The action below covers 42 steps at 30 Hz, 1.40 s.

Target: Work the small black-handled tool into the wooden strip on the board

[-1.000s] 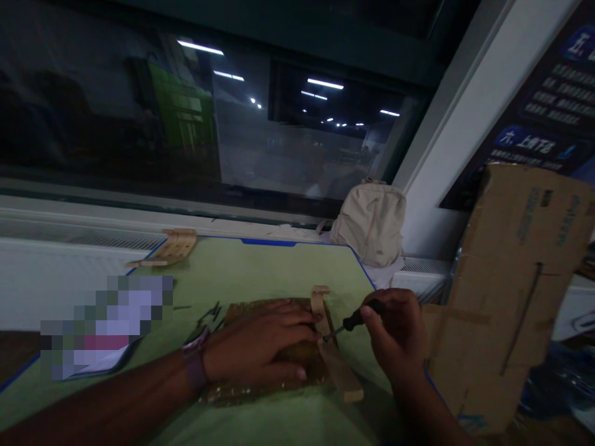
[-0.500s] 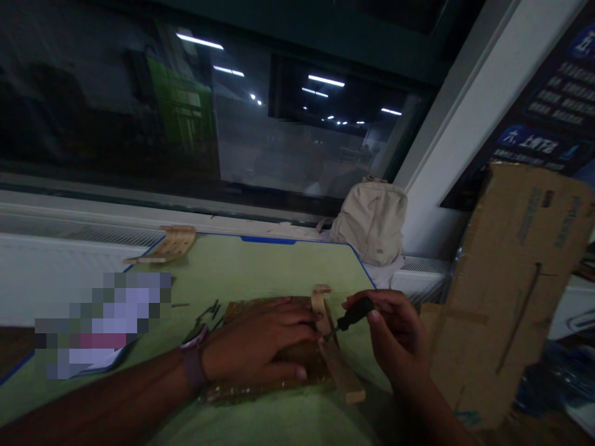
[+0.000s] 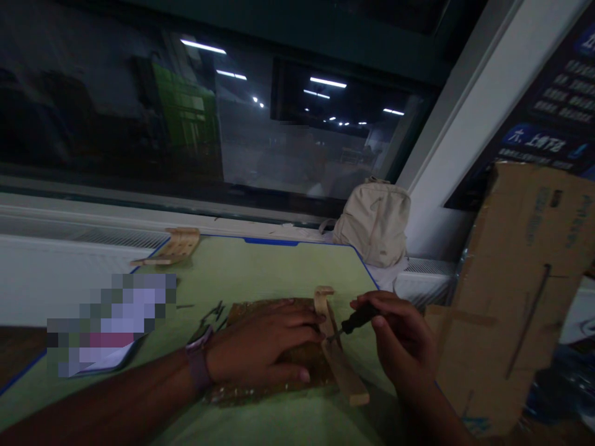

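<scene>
Head view, hands (image 3: 404, 341) gripping black-handled screwdriver (image 3: 356, 320), curved wooden strip (image 3: 337, 353)

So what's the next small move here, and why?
Probably turn the screwdriver in place: its tip meets the strip, the right hand pinches its handle, and the left hand presses the board flat.

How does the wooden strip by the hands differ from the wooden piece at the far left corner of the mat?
The near wooden strip is narrow, with a curved far end; the far wooden piece is wider and looks slatted. The near wooden strip is touched by the left hand and by the screwdriver in the right hand; the far wooden piece lies untouched. Both are pale wood.
</scene>
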{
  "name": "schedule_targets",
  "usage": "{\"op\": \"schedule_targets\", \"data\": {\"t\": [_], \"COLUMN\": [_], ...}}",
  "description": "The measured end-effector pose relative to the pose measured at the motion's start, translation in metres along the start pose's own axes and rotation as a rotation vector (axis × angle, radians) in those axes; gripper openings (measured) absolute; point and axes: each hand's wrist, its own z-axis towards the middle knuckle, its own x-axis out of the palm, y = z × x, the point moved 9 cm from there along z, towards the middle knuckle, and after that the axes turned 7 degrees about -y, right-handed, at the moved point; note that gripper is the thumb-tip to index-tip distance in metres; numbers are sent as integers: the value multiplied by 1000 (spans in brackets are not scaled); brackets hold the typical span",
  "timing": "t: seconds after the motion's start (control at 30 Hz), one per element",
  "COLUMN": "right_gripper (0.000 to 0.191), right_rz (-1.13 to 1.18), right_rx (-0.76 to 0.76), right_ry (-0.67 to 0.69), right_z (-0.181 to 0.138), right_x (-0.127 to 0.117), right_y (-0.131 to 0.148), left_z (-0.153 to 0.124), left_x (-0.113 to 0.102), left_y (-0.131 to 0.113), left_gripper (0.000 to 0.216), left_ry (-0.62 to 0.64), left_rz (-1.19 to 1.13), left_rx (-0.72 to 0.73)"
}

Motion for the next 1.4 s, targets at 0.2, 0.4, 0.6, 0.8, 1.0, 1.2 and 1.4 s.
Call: {"op": "schedule_targets", "data": {"t": [0.2,0.4,0.6,0.8,1.0,1.2,1.4], "right_gripper": [14,16,14,19,24,18,16], "right_rz": [-85,-31,57,-130,-44,-102,-99], "right_rx": [-134,-28,0,-153,-76,-134,-153], "right_ry": [-60,0,-53,19,68,-60,-5], "right_z": [2,1,3,0,-1,3,1], "right_x": [-7,-1,-3,-3,3,-7,1], "right_y": [6,2,-2,6,3,8,14], "left_z": [-2,-1,-1,-1,-1,-2,-1], "left_x": [4,4,2,3,4,4,2], "left_y": [5,5,3,4,4,6,3], "left_gripper": [56,63,66,63,61,60,60], "left_ry": [0,-4,-15,-14,12,-1,1], "left_rz": [6,11,6,3,-4,5,-18], "left_rx": [-9,-9,4,-1,-18,-11,-7]}}
